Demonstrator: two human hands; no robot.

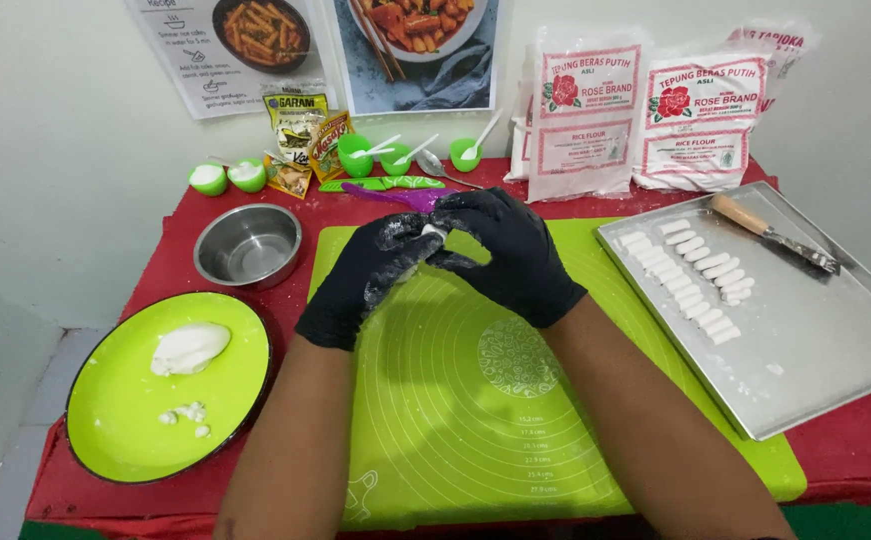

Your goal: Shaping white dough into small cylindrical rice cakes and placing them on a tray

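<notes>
My left hand [367,275] and right hand [507,258], both in black gloves dusted white, meet above the far part of the green mat [475,420]. Both are closed narrowly on one small piece of white dough [431,236], pinched between the fingertips of the two; most of it is hidden by the fingers.

Just beyond the hands: a purple tool [400,197] and a green tool [380,184] on the red bench [170,265]. Left of my left hand: an empty steel bowl [248,245]. Nearer me on that side, a green plate [115,410] carries a larger dough lump [189,347] and a few crumbs.

Right of my right hand: a metal tray [815,350] with two rows of short white dough sticks [693,280] and a wooden-handled scraper [770,230].

Behind, against the wall: two flour bags [645,115], small green cups [230,177] and seasoning packets [305,135].
</notes>
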